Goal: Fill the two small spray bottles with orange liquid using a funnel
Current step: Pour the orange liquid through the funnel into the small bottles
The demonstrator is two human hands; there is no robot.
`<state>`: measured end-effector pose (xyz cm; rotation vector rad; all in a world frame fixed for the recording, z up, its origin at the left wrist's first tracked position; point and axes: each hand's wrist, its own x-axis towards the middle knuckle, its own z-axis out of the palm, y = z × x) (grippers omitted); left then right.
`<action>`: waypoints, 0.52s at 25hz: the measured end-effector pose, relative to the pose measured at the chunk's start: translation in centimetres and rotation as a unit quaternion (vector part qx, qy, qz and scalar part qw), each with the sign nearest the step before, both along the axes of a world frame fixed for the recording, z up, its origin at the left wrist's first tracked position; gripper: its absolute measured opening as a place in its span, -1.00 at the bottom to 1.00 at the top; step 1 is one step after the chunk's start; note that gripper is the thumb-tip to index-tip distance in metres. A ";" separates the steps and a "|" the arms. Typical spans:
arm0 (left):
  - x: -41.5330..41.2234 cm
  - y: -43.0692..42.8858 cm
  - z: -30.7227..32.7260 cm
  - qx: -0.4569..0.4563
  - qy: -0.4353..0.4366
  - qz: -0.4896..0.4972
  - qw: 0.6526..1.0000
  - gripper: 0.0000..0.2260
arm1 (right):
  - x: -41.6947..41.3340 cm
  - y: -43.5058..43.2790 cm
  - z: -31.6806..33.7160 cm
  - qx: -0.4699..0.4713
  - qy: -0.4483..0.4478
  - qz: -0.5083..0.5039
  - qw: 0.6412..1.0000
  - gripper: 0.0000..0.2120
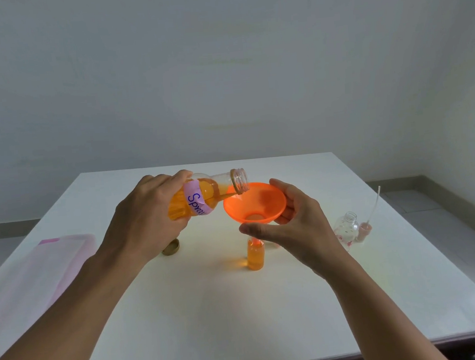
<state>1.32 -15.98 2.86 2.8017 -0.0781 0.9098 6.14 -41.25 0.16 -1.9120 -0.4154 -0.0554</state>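
My left hand (147, 217) grips a clear supply bottle (203, 196) of orange liquid with a pink label, tilted so its open mouth hangs over the rim of the orange funnel (254, 204). My right hand (295, 223) holds the funnel by its rim and underside. The funnel's spout sits in the neck of a small spray bottle (255, 255) standing mid-table, nearly full of orange liquid. A second small spray bottle (347, 228), clear with a flower print and open, stands at the right. Beside it lies a pink spray head (364, 230) with its long dip tube.
A gold bottle cap (171, 247) lies on the white table (243, 310) below my left hand. A pink translucent bag (36, 274) covers the table's left side. The table's near edge runs along the bottom of the view.
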 end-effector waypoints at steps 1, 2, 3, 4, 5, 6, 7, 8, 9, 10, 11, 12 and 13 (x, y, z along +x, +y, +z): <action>-0.1 -0.1 -0.1 -0.014 0.007 0.001 1.000 -0.38 | 0.0 0.0 0.0 0.001 -0.001 -0.001 1.000 0.05; -0.1 -0.1 -0.3 -0.027 0.013 0.000 1.000 -0.38 | -0.1 0.0 0.0 -0.003 -0.003 -0.001 1.000 0.05; -0.1 -0.1 -0.4 -0.036 0.018 -0.001 0.999 -0.38 | -0.1 0.0 0.0 -0.007 -0.005 0.000 1.000 0.05; -0.2 -0.2 -0.6 -0.040 0.022 -0.001 0.999 -0.37 | -0.2 0.1 0.0 -0.008 -0.006 0.000 1.000 0.05; -0.2 -0.2 -0.7 -0.044 0.026 -0.001 0.999 -0.37 | -0.2 0.1 -0.1 -0.005 -0.008 -0.001 1.000 0.06; -0.2 -0.2 -0.8 -0.052 0.029 0.001 0.998 -0.36 | -0.2 0.1 -0.2 -0.003 -0.009 -0.002 1.000 0.06; -0.1 -0.1 -0.9 -0.064 0.031 0.003 0.997 -0.36 | -0.2 0.0 -0.2 -0.002 -0.010 -0.002 1.000 0.07; -0.1 -0.1 -1.1 -0.076 0.034 0.005 0.996 -0.36 | -0.2 0.1 -0.1 -0.003 -0.009 0.000 1.000 0.07; 0.0 0.0 -1.2 -0.086 0.040 0.006 0.995 -0.36 | -0.2 0.0 -0.1 -0.003 -0.008 0.001 1.000 0.07; 0.0 0.0 -1.3 -0.095 0.045 0.005 0.994 -0.37 | -0.2 0.0 -0.1 -0.001 -0.009 0.001 1.000 0.06; -0.1 0.0 -1.4 -0.103 0.050 0.004 0.993 -0.37 | -0.2 0.0 -0.1 0.003 -0.011 -0.001 1.000 0.06; -0.1 0.0 -1.5 -0.112 0.051 0.002 0.992 -0.38 | -0.3 0.1 -0.1 0.004 -0.012 -0.002 1.000 0.06; -0.3 -0.2 -1.5 -0.119 0.050 0.002 0.992 -0.38 | -0.3 0.1 0.0 0.004 -0.010 -0.001 1.000 0.06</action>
